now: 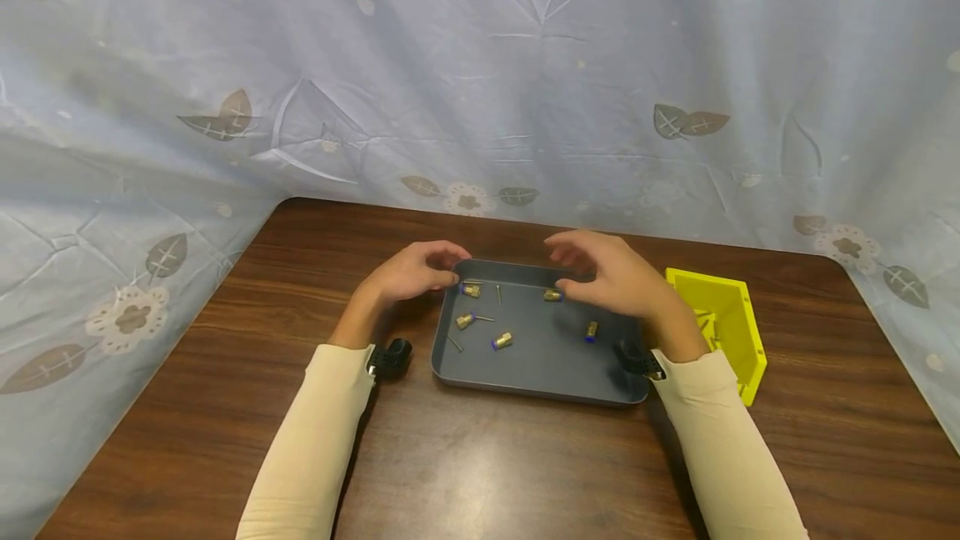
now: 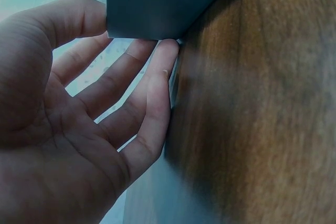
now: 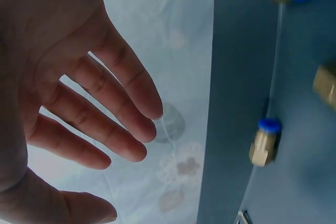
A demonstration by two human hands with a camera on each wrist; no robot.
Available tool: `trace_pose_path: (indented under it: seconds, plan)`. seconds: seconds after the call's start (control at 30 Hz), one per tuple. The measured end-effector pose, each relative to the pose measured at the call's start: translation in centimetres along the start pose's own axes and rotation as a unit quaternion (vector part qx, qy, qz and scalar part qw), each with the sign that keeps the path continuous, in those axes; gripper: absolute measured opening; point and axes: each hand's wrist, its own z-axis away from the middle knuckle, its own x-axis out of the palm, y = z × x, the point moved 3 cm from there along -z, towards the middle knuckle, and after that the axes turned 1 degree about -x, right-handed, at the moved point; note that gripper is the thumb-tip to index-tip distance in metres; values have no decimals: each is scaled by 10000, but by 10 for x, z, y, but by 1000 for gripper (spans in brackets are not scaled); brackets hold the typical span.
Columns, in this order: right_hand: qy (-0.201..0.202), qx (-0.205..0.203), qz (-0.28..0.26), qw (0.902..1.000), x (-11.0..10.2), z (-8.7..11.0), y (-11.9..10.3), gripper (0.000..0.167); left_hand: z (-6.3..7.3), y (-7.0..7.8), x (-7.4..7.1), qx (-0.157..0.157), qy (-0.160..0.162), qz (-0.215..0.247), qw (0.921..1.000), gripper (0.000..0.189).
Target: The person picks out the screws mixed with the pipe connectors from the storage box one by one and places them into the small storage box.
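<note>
A dark grey tray lies on the table. Its left back corner is gripped by my left hand, thumb at the wall and fingers curled round the outside; in the left wrist view the fingertips sit at the tray's lower edge. Over the tray's back right hovers my right hand, fingers spread and holding nothing. Nearest to it is a brass push-in fitting with a blue collar. Several more such fittings, one of them a brass fitting, are scattered in the tray. Thin screws lie among them, mostly on the left.
Right of the tray, partly behind my right forearm, stands a yellow bin with small yellow-looking pieces inside. The brown wooden table reaches back to a patterned grey-blue cloth.
</note>
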Motion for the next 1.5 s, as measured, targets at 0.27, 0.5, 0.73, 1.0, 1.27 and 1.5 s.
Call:
trace_pose_path:
  seconds: [0.27,0.5,0.73,1.0,1.27,1.5]
  plan:
    - [-285,-140,5,9995,19,-30,-9,58,0,0,0,4,24,12,10000,41]
    - [-511,-344,-47,9981,37,-49,-8,54,1,1,0,-50,-7,97,9999,42]
    - [-699,-254,4,9972,58,-60,-4,52,1,1,0,-129,-14,120,9998,41]
    - [-1008,41,720,9923,72,-62,-3,48,0,-1,-1,-119,-9,101,9999,42]
    - [-1069,144,1433,9838,77,-63,-5,40,-1,-2,-1,-115,-4,81,9999,41]
    - [-1172,147,1808,9764,79,-63,-6,22,-1,-1,-1,-128,7,91,9999,41]
